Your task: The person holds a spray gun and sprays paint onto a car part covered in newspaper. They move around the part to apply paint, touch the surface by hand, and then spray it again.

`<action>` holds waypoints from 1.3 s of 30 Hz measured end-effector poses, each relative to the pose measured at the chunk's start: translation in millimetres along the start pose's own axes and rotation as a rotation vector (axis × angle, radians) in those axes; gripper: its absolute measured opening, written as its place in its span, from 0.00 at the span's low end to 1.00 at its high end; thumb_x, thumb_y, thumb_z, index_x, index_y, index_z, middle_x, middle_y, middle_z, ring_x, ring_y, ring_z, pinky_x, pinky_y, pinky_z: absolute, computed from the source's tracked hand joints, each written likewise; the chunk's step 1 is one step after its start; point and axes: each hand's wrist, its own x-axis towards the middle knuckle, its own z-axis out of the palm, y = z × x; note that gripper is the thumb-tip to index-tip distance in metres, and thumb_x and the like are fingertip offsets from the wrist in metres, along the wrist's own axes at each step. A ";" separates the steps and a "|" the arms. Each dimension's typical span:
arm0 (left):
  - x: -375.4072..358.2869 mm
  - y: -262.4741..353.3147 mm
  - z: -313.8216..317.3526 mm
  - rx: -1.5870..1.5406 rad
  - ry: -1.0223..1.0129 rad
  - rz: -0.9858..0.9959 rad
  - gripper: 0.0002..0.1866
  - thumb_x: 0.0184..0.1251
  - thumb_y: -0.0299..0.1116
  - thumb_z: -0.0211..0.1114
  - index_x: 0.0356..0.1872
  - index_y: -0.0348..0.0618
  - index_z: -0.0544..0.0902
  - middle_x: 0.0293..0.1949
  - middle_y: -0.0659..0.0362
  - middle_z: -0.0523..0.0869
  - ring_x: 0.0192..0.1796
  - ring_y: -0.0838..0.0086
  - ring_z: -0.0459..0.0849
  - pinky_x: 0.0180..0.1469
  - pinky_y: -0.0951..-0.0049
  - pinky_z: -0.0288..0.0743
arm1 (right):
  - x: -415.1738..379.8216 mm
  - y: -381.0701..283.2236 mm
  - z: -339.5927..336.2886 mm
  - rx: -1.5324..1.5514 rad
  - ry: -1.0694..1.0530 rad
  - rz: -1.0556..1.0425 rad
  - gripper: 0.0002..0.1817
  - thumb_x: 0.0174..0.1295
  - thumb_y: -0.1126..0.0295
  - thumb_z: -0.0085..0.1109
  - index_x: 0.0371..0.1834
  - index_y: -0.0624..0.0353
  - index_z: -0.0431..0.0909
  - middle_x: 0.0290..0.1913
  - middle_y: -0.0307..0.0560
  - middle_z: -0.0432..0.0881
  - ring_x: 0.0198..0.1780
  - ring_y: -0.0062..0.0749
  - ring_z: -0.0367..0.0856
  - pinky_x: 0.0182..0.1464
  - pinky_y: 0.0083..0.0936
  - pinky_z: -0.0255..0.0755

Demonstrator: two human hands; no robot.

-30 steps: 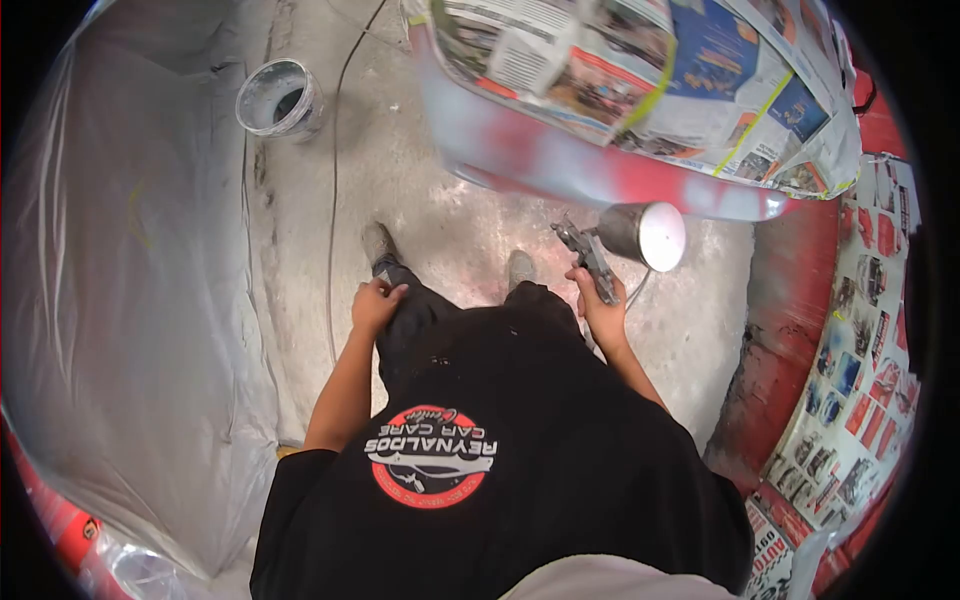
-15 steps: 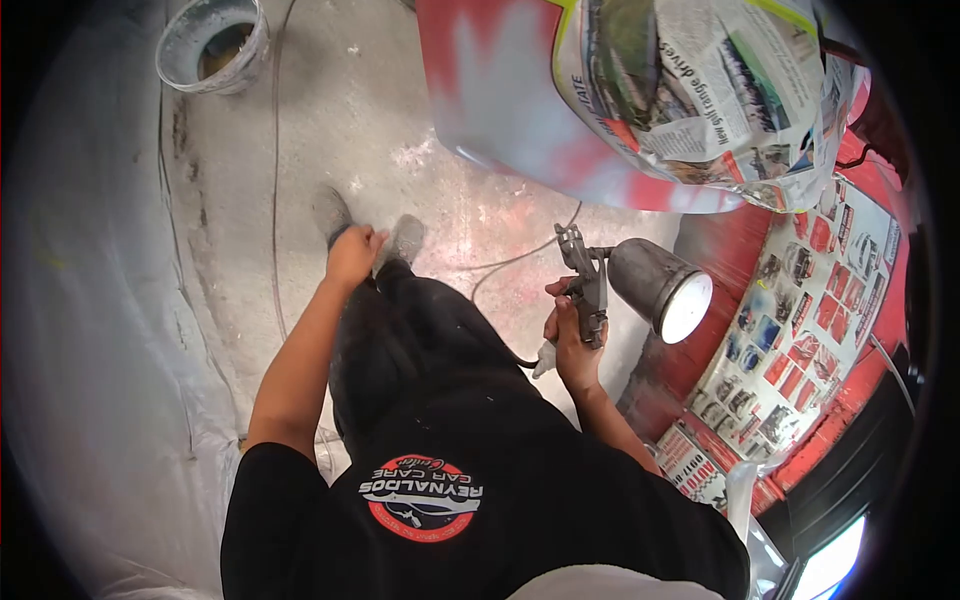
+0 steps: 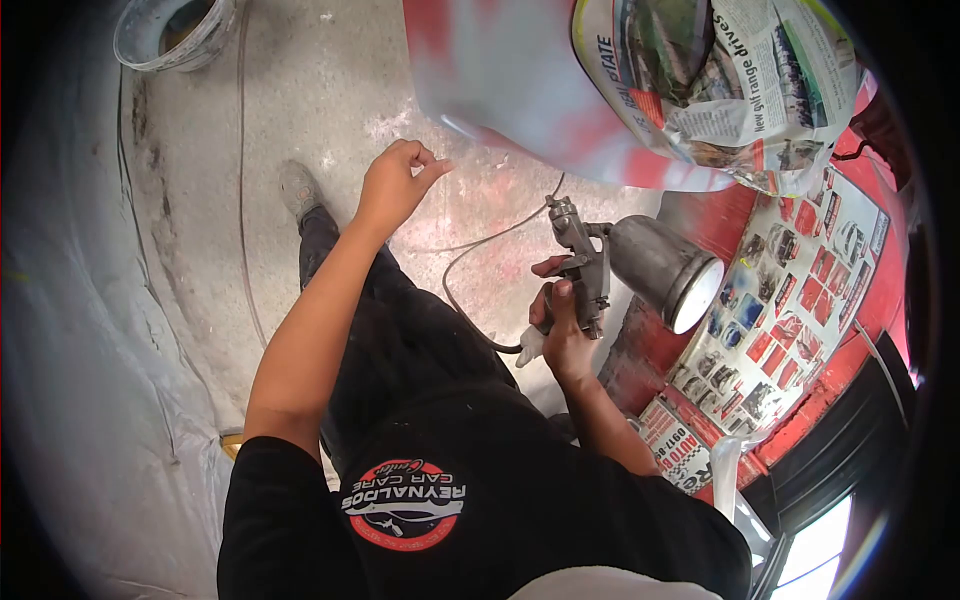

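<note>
My right hand (image 3: 561, 327) grips the handle of a metal spray gun (image 3: 583, 262) with a steel cup (image 3: 663, 268) on its side, nozzle pointing up toward a red panel (image 3: 500, 80) dusted with grey primer. An air hose (image 3: 470, 260) loops from the gun's base across the floor. My left hand (image 3: 394, 186) is raised in front of me, empty, fingers loosely curled, just below the panel's lower edge.
Newspaper masking (image 3: 720, 80) covers the panel's upper right part. A red car body (image 3: 800, 300) with taped-on newspaper stands at right. A white bucket (image 3: 175, 32) sits on the concrete floor at top left. Plastic sheeting (image 3: 70, 330) hangs along the left.
My left hand has lifted off my leg and risen toward the panel. The view has turned right, and the spray gun has stayed in my right hand at much the same height.
</note>
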 end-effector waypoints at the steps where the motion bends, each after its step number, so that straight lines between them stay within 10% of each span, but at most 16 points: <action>1: 1.1 5.4 -1.5 0.002 0.005 -0.009 0.15 0.68 0.42 0.72 0.38 0.37 0.87 0.39 0.54 0.88 0.42 0.68 0.86 0.45 0.69 0.77 | -1.5 1.7 0.1 -0.001 -0.009 0.001 0.17 0.78 0.61 0.56 0.59 0.62 0.73 0.48 0.43 0.82 0.25 0.14 0.70 0.29 0.18 0.65; 9: 18.4 20.2 35.9 0.040 0.309 0.268 0.19 0.73 0.42 0.67 0.56 0.39 0.84 0.53 0.46 0.85 0.57 0.54 0.84 0.59 0.60 0.76 | -7.0 3.9 6.9 0.006 -0.020 0.031 0.18 0.77 0.59 0.57 0.58 0.62 0.74 0.45 0.39 0.83 0.25 0.14 0.70 0.28 0.18 0.65; 16: 18.7 51.4 74.2 0.073 0.207 0.199 0.44 0.74 0.56 0.61 0.78 0.34 0.60 0.77 0.28 0.52 0.76 0.32 0.59 0.76 0.45 0.59 | 2.0 3.4 1.7 -0.026 -0.041 -0.035 0.18 0.77 0.59 0.58 0.58 0.62 0.74 0.46 0.40 0.83 0.25 0.14 0.70 0.28 0.18 0.65; 39: 49.9 58.3 99.6 0.008 0.279 0.148 0.53 0.73 0.66 0.56 0.80 0.28 0.52 0.79 0.27 0.45 0.81 0.35 0.47 0.79 0.46 0.49 | 2.1 29.3 -37.7 0.025 -0.021 -0.012 0.20 0.77 0.58 0.58 0.60 0.63 0.73 0.49 0.45 0.85 0.23 0.14 0.70 0.26 0.17 0.64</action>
